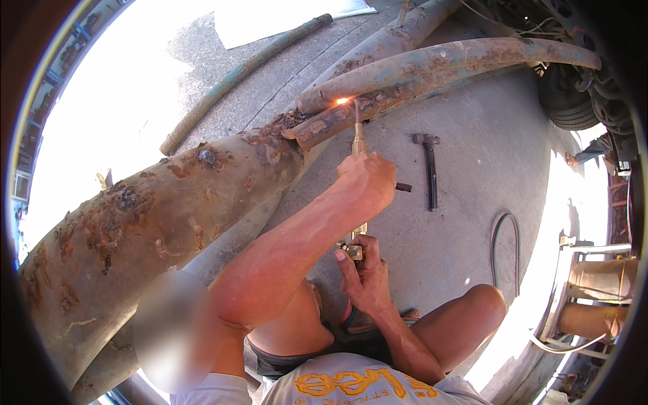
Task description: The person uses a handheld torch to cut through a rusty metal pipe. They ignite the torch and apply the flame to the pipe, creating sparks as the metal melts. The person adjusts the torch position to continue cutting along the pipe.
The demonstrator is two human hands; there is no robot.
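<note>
torch point(359, 140), long axis running forward, is pointing at rusty pipe point(327, 126). left grip point(369, 175) and right grip point(366, 273) are both holding it.

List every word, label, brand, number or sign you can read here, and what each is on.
Shirt, front: large orange-yellow lettering, described rather than quoted.
Shirt, below that: a line of small lettering, likewise not copied out.
Torch: no lettering can be made out.
Hammer: no lettering can be made out.
Large rusty pipe: no lettering can be made out.
Far-left background: too small and blurred to read.
</note>
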